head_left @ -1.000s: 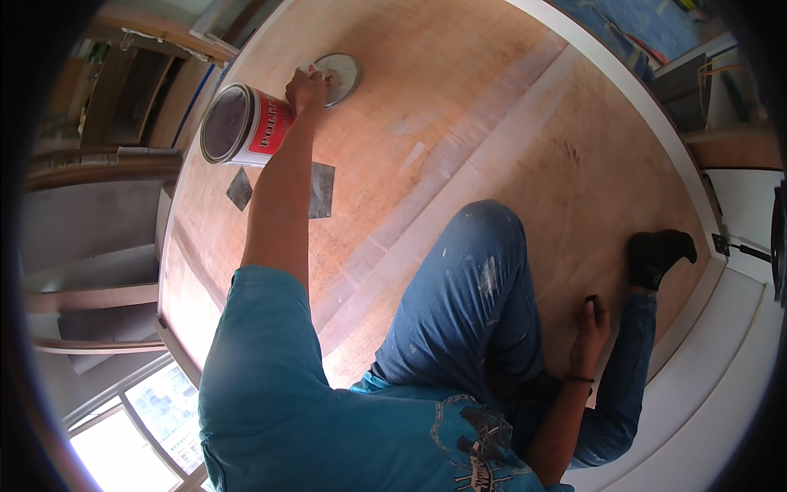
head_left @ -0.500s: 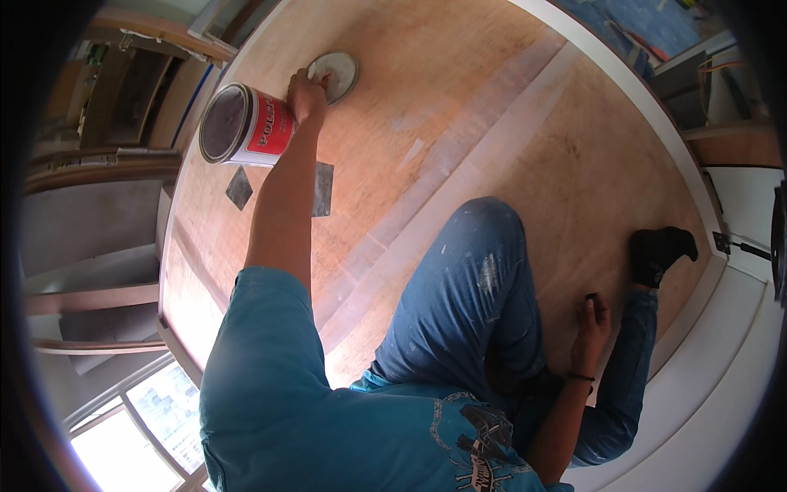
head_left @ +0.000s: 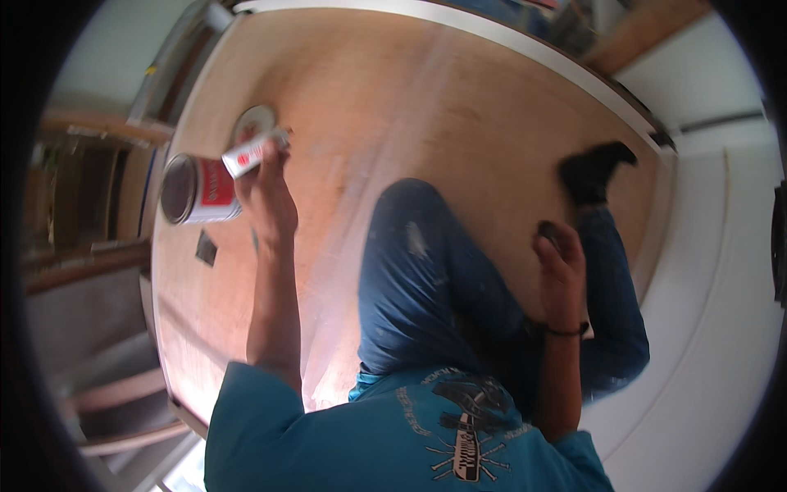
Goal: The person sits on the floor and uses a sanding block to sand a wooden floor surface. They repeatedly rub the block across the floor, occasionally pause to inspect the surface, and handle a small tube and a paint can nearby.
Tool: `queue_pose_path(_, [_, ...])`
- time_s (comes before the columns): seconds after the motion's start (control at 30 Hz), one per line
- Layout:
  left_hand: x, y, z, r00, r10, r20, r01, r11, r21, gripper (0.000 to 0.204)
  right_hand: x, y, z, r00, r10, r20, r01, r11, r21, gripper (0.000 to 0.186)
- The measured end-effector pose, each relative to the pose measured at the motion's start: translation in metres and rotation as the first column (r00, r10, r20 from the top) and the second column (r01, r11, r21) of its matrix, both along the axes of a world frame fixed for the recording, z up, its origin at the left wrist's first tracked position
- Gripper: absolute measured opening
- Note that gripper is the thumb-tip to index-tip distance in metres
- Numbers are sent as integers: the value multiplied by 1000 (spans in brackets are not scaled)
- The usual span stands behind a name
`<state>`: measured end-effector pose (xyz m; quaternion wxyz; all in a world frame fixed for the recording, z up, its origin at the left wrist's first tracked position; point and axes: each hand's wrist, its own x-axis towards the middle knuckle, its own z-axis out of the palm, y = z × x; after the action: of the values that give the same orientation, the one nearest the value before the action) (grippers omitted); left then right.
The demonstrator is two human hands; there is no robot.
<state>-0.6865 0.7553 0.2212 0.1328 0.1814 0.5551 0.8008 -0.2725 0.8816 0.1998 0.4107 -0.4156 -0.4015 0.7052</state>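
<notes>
My left hand (head_left: pixel 269 201) is raised above the wooden board, its fingers closed on a small white tube (head_left: pixel 243 157) with red print. Just past it, a round pale lid (head_left: pixel 252 117) lies on the board, partly covered by the tube. Left of that hand stands an uncapped tin can (head_left: pixel 215 187) with a red and white label and grey contents. A dark flat square plate (head_left: pixel 206 248) lies nearer to me; a second is mostly hidden by my forearm. My right hand (head_left: pixel 564 266), beside my leg, pinches a small dark object (head_left: pixel 548 234) whose kind I cannot make out.
I sit on a large wooden board (head_left: pixel 328 90) with a pale band across it and a white edge strip at the far side. Brown wooden shelving (head_left: pixel 98 266) stands at the left, white panels (head_left: pixel 697 271) at the right. My bent knee rises in the middle.
My left hand has left the lid area and now holds up the white tube. My right hand has lifted, the dark object still in its fingers. The view has turned.
</notes>
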Motion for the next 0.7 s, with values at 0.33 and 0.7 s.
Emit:
queue_pose_path(0.33, [259,12,65,637,-753,163,736,657,163,38,31,-58,72,966,65,-249,-24,986,164,40])
queue_pose_path(0.7, [303,12,81,528,-844,91,849,524,-64,37,83,-75,79,966,-1,-259,88,941,327,34])
